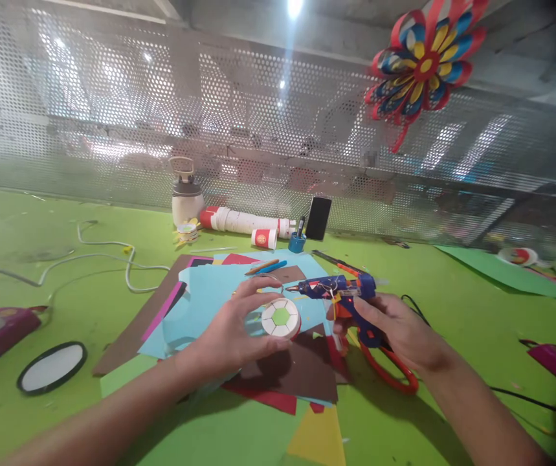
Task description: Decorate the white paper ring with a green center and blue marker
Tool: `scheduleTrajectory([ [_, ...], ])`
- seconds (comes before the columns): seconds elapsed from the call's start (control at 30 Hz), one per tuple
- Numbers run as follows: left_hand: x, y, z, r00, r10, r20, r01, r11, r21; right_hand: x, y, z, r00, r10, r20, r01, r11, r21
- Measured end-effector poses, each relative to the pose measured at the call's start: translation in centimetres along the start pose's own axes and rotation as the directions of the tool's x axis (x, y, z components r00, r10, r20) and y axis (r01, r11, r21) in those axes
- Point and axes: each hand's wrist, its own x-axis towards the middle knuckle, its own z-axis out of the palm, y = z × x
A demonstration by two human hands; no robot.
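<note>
My left hand (239, 320) curls its thumb and fingers around a paper cup (281, 318), whose white round end faces me with a green hexagon and dark lines drawn on it. A blue glue gun (329, 287) is gripped in my right hand (379, 323), finger near the orange trigger. Its nozzle points left, just above the cup; I cannot tell whether it touches. Orange-handled scissors (394, 377) lie under my right hand. Below the cup are sheets of brown paper (301, 372) and light blue paper (214, 291).
Behind the papers stand a jug (188, 204), a stack of cups (246, 221), a red-and-white cup (264, 239), a blue pen holder (297, 243) and a phone (318, 218). A white cable (132, 262) and a black-rimmed disc (52, 367) lie at left. Perforated metal (268, 142) closes the back.
</note>
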Motion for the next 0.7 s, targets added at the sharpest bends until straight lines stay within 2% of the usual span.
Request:
scheduleTrajectory([
  [0.23,0.05,0.29,0.4,0.99,0.135,-0.046,-0.128,0.982,0.139,-0.18,-0.07,0.19,1.0,0.012,-0.001,-0.012,1.0,-0.023],
  [0.5,-0.32,0.18,0.61,0.98,0.199,0.005,-0.194,0.947,0.256,-0.08,-0.04,0.17,1.0,0.015,-0.005,-0.015,1.0,-0.025],
  [0.7,-0.16,0.62,0.64,0.98,0.198,0.033,-0.198,0.924,0.326,-0.13,-0.2,0.34,0.999,0.033,-0.01,-0.033,0.999,-0.018],
])
